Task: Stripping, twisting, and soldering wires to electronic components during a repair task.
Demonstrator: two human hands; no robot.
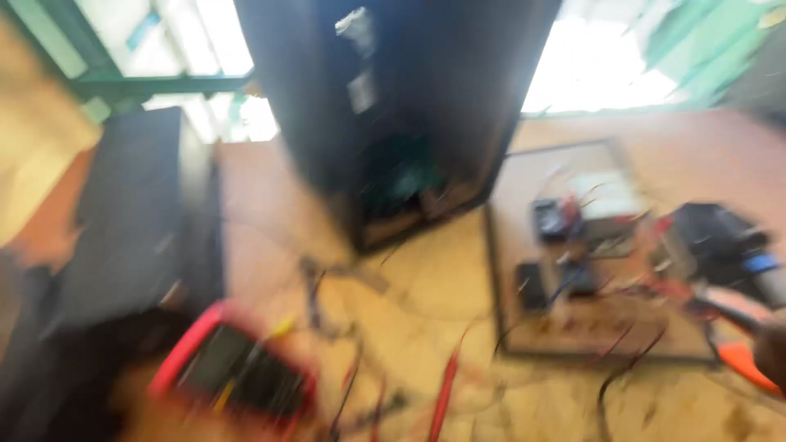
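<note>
The whole view is smeared by motion. A red-cased multimeter point(233, 372) with a dark face lies tilted at the lower left. A blurred skin-coloured shape right under it looks like my left hand point(143, 409), touching or holding the meter; the grip cannot be made out. Only a sliver of my right hand point(774, 352) shows at the right edge, beside an orange tool point(745, 364). A red probe point(444, 393) and thin leads run over the table between the two hands.
A tall black cabinet point(393, 106) with an open bottom stands at the back centre. A flat black box point(135, 213) lies at the left. On the right, a wooden board point(524, 327) carries small dark parts and red wires, with black gear point(716, 233) beyond it.
</note>
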